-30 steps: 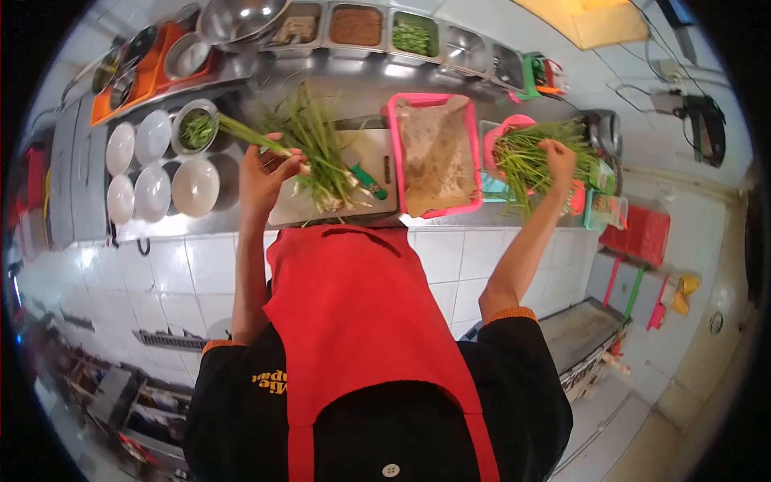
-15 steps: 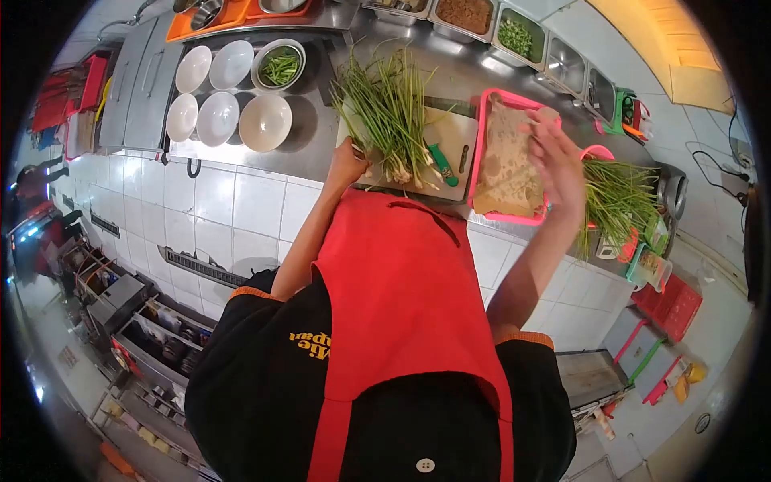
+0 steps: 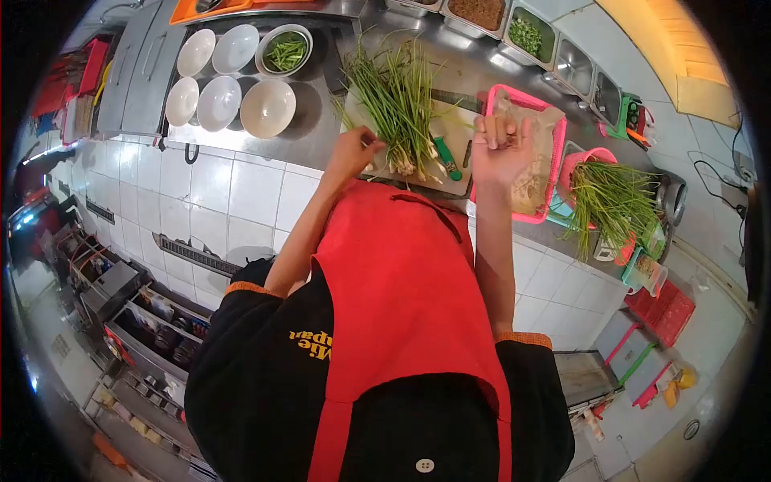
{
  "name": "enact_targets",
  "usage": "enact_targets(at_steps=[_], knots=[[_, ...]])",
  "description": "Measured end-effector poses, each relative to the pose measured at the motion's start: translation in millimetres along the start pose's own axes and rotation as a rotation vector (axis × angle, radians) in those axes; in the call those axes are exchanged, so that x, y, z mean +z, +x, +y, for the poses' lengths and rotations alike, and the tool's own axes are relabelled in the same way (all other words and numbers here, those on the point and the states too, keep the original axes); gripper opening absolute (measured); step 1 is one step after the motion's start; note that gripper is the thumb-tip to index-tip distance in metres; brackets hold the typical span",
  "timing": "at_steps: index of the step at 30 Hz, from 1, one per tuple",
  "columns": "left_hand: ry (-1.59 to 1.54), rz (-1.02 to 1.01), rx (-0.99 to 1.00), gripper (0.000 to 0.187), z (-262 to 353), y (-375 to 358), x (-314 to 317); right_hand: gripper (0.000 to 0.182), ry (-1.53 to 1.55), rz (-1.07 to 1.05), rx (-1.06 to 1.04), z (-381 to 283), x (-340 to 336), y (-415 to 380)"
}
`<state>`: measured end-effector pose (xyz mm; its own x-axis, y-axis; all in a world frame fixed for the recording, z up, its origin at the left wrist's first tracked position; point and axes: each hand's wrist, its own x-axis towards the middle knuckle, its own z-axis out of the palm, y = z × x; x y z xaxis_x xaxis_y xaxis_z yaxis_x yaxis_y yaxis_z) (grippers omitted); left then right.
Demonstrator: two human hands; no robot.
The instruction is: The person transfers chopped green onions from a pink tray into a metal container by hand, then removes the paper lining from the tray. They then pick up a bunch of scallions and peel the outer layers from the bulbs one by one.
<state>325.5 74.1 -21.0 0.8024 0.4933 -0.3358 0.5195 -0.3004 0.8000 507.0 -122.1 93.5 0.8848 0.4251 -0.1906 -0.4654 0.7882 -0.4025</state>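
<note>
A large bunch of spring onions (image 3: 395,100) lies across a pale cutting board (image 3: 455,132), its white root ends towards me. My left hand (image 3: 353,153) is just left of those root ends, fingers loosely bent and a little apart, with nothing visible in them. Right of the bunch, a green-handled knife (image 3: 447,158) rests on the board. My right hand (image 3: 503,150) is raised over the left side of a pink basket (image 3: 526,217), palm up. Its fingers are half curled and apart, with nothing seen in the palm. Brownish paper (image 3: 536,161) lines the basket.
Several white bowls (image 3: 268,108) stand at the left; another bowl (image 3: 283,50) holds cut greens. Metal containers (image 3: 530,34) line the back, one with chopped greens. More spring onions (image 3: 614,201) lie over a pink container (image 3: 590,157) at the right. The counter's front edge runs before me.
My right hand has moved left from the basket's far side and turned palm up. My left hand has shifted slightly right and up, beside the root ends. The view has tilted slightly.
</note>
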Motion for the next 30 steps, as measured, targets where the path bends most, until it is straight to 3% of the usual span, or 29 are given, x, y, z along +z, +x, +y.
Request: enact_targets(at_steps=[3, 4, 8, 11, 14, 17, 20, 21, 23, 27, 28, 29, 30], knots=[[0.043, -0.167, 0.076, 0.039, -6, 5, 22, 0.034, 0.041, 0.094, 0.056, 23, -32, -4], [0.046, -0.197, 0.005, 0.039, 6, 1, 19, 0.034, 0.01, 0.15, 0.09, 27, -39, -5], [-0.03, -0.194, -0.032, 0.038, -7, 7, 19, 0.032, -0.021, 0.097, 0.144, 17, -44, -16], [-0.113, -0.208, -0.042, 0.036, -12, 7, 10, 0.031, -0.09, 0.165, 0.157, -9, -29, -16], [-0.274, -0.214, -0.122, 0.03, -21, 6, 2, 0.029, -0.103, 0.071, 0.108, -63, -22, -13], [-0.337, -0.241, -0.134, 0.026, -25, 4, -7, 0.028, -0.174, 0.134, -0.069, -133, -13, -14], [-0.206, -0.231, -0.098, 0.021, -23, 4, -12, 0.027, -0.325, 0.148, -0.439, -218, -7, -23], [-0.217, -0.22, -0.103, 0.019, -24, 5, -13, 0.027, -0.349, 0.148, -0.472, -240, 0, -25], [-0.235, -0.203, -0.106, 0.017, -18, 6, -17, 0.029, -0.513, 0.299, -0.829, -271, 13, -26], [-0.237, -0.199, -0.133, 0.018, -16, 11, -27, 0.037, -0.708, 0.28, -1.061, -325, -16, -6], [-0.312, -0.213, -0.137, 0.018, -18, 13, -29, 0.036, -0.641, 0.148, -1.009, -349, -52, 7], [-0.384, -0.222, -0.142, 0.018, -21, 16, -33, 0.036, -0.631, 0.152, -1.0, -361, -78, 25], [-0.471, -0.243, -0.177, 0.019, -27, 17, -35, 0.034, -0.745, 0.404, -1.023, -362, -102, 45]])
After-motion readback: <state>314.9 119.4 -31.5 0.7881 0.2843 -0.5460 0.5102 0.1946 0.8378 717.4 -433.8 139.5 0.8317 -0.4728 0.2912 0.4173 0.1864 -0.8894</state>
